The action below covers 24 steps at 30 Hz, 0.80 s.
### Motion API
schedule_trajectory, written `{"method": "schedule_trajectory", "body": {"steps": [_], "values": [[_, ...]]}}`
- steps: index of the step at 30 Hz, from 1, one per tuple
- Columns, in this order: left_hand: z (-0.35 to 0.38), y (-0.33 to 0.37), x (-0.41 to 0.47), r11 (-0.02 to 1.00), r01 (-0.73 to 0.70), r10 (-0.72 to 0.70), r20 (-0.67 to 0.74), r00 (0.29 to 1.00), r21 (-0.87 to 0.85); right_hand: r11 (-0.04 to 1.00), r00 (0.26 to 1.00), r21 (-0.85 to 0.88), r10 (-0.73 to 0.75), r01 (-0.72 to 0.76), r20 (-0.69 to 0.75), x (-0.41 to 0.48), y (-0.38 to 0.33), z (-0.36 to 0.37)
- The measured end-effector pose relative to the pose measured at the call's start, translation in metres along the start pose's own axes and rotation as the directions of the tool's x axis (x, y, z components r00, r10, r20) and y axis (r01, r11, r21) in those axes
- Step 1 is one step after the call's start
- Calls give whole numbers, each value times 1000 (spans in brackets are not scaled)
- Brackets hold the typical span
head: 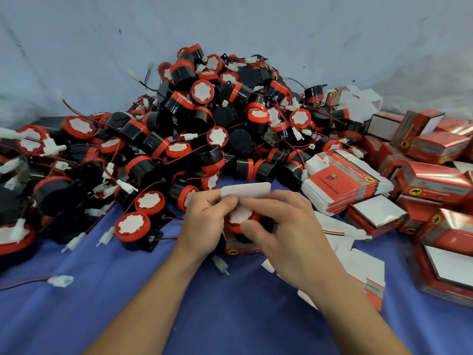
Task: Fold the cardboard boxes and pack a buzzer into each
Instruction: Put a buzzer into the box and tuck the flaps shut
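The left hand [204, 219] has its fingers curled round the left side of a small red box [243, 248], with the fingertips pinching near the base of its white flap [245, 189], which stands open and upward. The right hand [284, 226] comes in from the other side. Its fingers are curled over a buzzer [239, 217] that sits in the mouth of the box with its red rim and white face showing, and the thumb presses against its lower edge. Box and buzzer are about midway across the blue cloth surface [230, 308], toward its near edge; I cannot tell whether the box rests on the cloth. A loose white connector [221, 263] lies just beside the box's near corner. Behind the hands a big pile of buzzers [204, 124], black and red with tangled wires, runs along the far edge from the left edge to the middle. Right of the hands lies a stack of flat boxes [340, 180], and past it the folded boxes [435, 152] are heaped along the right edge
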<state>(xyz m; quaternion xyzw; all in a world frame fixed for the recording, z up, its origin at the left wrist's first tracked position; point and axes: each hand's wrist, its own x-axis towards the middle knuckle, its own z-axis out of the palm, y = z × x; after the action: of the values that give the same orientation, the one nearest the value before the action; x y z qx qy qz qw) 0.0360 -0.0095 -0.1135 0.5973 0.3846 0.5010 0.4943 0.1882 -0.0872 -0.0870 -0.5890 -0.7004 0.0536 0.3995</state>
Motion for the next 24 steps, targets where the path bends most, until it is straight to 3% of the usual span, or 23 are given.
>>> {"method": "schedule_trajectory", "body": {"steps": [2,5,8,12,16,20,24], "values": [[0,0,0,1000,-20,20,1,1000,4,991,996,104,86,-82,-31,-1,3,-6],[0,1,0,1000,-31,31,10,999,5,989,991,57,137,-137,5,0,6,-8],[0,2,-1,999,-41,41,31,999,10,987,989,-75,142,-140,29,1,8,-5],[1,3,-2,999,-48,47,25,999,11,914,1000,-405,10,-11,-5,1,1,-1],[-2,1,-1,996,-73,72,29,997,53,807,987,-590,95,1,132,3,-4,0],[-2,7,-6,996,-84,82,62,995,30,863,950,-505,156,1,269,2,0,5],[-2,5,-4,996,-75,74,36,997,44,952,953,-288,176,-101,248,0,-3,-8]]}}
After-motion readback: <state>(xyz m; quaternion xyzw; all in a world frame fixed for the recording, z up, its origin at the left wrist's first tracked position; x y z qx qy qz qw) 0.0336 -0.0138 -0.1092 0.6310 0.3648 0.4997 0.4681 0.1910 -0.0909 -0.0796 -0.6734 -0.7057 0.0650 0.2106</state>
